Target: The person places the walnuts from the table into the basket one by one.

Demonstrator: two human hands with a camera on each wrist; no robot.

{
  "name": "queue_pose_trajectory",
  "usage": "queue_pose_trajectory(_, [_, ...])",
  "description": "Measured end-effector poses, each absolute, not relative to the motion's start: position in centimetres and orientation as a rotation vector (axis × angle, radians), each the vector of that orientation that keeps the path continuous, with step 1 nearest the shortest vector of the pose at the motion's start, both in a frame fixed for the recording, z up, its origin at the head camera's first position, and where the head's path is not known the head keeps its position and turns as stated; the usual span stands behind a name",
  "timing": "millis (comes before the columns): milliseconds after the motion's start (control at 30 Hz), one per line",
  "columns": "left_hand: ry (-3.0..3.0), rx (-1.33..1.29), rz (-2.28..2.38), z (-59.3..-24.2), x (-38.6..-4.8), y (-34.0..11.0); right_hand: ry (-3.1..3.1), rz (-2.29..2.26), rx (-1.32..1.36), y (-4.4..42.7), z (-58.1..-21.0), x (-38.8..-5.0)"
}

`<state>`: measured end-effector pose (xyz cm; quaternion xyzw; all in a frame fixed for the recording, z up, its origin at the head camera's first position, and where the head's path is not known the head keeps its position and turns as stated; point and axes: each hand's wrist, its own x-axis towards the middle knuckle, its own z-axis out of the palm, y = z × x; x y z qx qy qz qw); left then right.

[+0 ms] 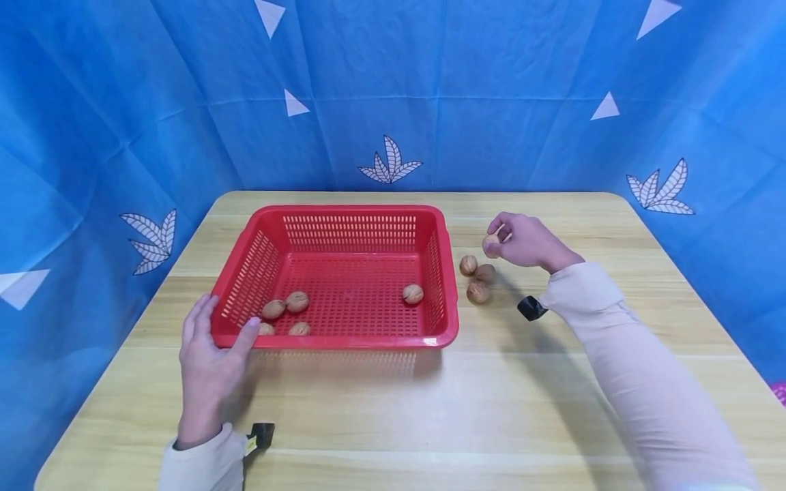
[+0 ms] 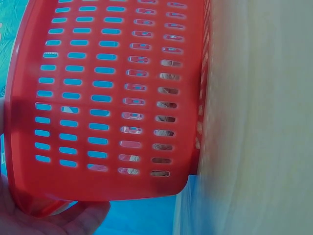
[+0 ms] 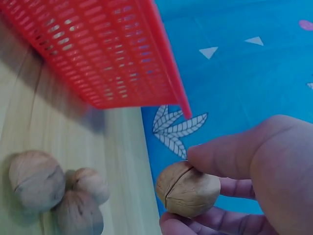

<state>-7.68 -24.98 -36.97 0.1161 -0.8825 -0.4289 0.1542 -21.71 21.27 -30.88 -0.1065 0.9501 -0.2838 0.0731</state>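
Note:
A red plastic basket (image 1: 349, 342) with slotted walls stands on the table, holding several walnuts: a group near its front left corner, and one walnut (image 1: 413, 294) at the right. My left hand (image 1: 211, 354) grips the basket's front left corner, thumb over the rim and fingers along the outside; the left wrist view shows fingers (image 2: 88, 218) curled beneath the rim. Right of the basket, my right hand (image 1: 522, 240) pinches a walnut (image 3: 188, 188) between thumb and fingers, raised above the table. Below it, three walnuts (image 1: 478, 292) lie close together on the wood.
The light wooden table (image 1: 393, 416) has rounded far corners. A blue cloth (image 1: 393, 82) with white triangles and leaf prints hangs behind it and along both sides. Each wrist carries a small black device, one (image 1: 531, 308) by the right cuff.

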Motion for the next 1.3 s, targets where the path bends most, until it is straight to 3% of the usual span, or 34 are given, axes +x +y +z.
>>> queue_pose_trajectory(1300, [-2.536,0.348,-1.223,-36.7,-7.6,-24.9,2.841,-0.990,-0.436,13.6,-28.8,-23.1])
